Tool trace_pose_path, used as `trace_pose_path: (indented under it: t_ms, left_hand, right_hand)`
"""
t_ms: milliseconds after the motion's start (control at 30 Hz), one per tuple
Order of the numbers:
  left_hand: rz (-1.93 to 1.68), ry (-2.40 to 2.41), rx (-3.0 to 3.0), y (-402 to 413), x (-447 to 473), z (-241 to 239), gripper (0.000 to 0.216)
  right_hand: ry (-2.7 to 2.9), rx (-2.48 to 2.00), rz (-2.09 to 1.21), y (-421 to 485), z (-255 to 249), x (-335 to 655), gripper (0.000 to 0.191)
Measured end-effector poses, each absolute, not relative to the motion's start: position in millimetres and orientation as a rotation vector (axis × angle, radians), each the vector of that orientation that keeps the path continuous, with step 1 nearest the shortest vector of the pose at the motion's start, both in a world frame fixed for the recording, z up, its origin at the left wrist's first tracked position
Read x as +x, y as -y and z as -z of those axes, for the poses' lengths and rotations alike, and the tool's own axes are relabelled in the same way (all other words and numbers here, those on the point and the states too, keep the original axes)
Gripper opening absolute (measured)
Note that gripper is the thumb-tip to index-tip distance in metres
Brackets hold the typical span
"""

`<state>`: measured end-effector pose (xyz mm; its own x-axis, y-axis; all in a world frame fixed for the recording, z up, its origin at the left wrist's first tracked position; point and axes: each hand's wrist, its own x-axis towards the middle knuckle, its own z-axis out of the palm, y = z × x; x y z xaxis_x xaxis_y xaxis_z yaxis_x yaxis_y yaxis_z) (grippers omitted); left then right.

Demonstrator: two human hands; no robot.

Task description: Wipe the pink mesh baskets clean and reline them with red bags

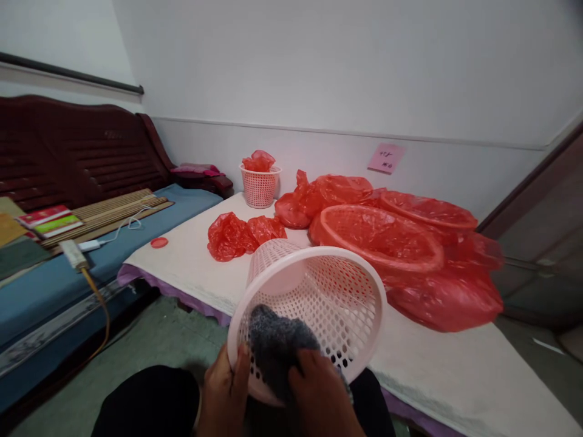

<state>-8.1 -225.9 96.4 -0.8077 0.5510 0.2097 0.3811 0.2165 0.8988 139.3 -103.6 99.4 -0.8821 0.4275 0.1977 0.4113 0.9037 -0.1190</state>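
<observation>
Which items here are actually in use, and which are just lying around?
In use:
- left hand gripping the rim of the pink perforated plastic basket
- right hand pressing the dark grey cloth inside it

Lying about:
- crumpled red plastic bags
- second pink basket holding a red bag
- red-lined bins
- small red lid
- white cable

pink wall note [386,158], writing illegible
</observation>
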Motion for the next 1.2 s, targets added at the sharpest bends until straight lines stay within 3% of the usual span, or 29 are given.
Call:
trace_pose_path:
  t_ms: [133,300,467,633,800,1000,1200]
  left_hand:
    - [-1.661,-2.312,0.941,219.9,-11.8,-108.4,0.039]
    - [-1.683,-2.403,0.841,215.1,-26.8,-134.0,0.036]
    - [-1.830,-2.257,0.805,205.4,-35.5,-159.3,0.037]
    - [-1.915,-2.201,0.785,201.7,-27.5,-161.7,0.039]
    - [-1.862,-1.947,0.622,214.2,-1.1,-129.5,0.038]
    - [-1.863,-1.906,0.485,226.8,2.1,-107.7,0.040]
    - [-1.842,-1.964,0.581,227.8,-4.0,-114.9,0.039]
  right_hand:
    - [2.867,-0.886,-0.075,86.7,-110.5,154.1,0.016]
    - [2.868,-0.485,-0.025,107.9,-80.9,154.8,0.032]
    - [2.793,-0.420,0.108,114.6,-62.2,147.5,0.044]
    - [2.786,-0.468,-0.090,116.8,-71.1,135.1,0.051]
    - [2.560,-0.477,-0.539,134.1,-89.1,115.6,0.065]
    - [2.433,-0.299,-0.898,133.9,-103.0,100.3,0.054]
    - [2.785,-0.729,-0.399,103.0,-96.9,77.9,0.032]
